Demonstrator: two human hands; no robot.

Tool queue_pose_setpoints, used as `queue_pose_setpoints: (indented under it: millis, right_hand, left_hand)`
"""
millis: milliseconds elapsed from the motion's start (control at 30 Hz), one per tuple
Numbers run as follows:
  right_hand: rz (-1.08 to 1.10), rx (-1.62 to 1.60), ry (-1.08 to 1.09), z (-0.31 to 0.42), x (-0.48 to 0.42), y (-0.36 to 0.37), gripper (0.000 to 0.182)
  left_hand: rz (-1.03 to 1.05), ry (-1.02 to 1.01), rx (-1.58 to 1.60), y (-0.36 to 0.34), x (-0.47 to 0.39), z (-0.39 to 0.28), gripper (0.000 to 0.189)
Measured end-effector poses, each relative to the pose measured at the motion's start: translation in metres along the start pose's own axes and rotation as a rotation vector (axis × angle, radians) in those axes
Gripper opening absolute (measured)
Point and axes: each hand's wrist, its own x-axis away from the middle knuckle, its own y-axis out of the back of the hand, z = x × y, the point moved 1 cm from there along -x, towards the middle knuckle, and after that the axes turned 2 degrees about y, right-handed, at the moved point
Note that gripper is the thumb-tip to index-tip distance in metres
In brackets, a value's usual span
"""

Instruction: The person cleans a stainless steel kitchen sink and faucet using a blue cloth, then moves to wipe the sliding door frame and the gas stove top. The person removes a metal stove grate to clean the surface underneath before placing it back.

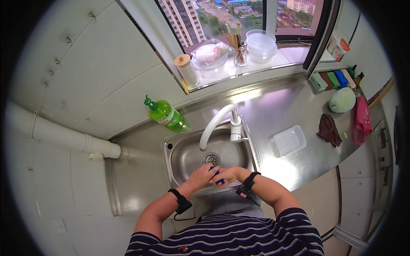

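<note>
Over the front part of the stainless steel sink point(185, 156), my left hand point(201, 176) and my right hand point(226, 176) meet around a small dark blue item point(220, 181), perhaps a cloth. Both hands grip it, and the fingers hide most of it. Just beyond them lies the round drain strainer point(211, 159). A white gooseneck faucet point(213, 123) arches over the basin, its spout above the drain; no water stream can be made out. Black bands with small devices are strapped round both wrists.
Left behind the sink stands a green pump bottle point(166, 116). On the right counter are a clear plastic container point(290, 140), a brown cloth point(330, 129), a pale green melon point(342, 100), a red bag point(362, 118) and folded cloths point(333, 80). Plastic bowls point(261, 48) sit on the windowsill.
</note>
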Motion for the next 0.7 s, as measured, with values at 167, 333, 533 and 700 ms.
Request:
queue_pose_setpoints:
  millis: [167, 333, 533, 700]
  right_hand:
    - [-0.352, 0.719, -0.099, -0.002, -0.026, 0.003, 0.016]
    - [-0.618, 1.376, -0.008, 0.001, -0.030, -0.010, 0.033]
    - [-0.910, 1.204, 0.279, -0.022, -0.039, -0.012, 0.021]
    - [-0.138, -0.072, -0.009, -0.029, -0.029, 0.015, 0.015]
  left_hand:
    - [0.111, 0.084, -0.143, -0.014, -0.007, 0.013, 0.023]
    - [0.202, 0.313, -0.122, -0.043, -0.002, 0.023, 0.012]
    - [0.298, 0.370, -0.044, -0.030, -0.006, 0.021, 0.024]
    - [-0.087, 0.139, -0.048, -0.019, 0.001, -0.005, 0.043]
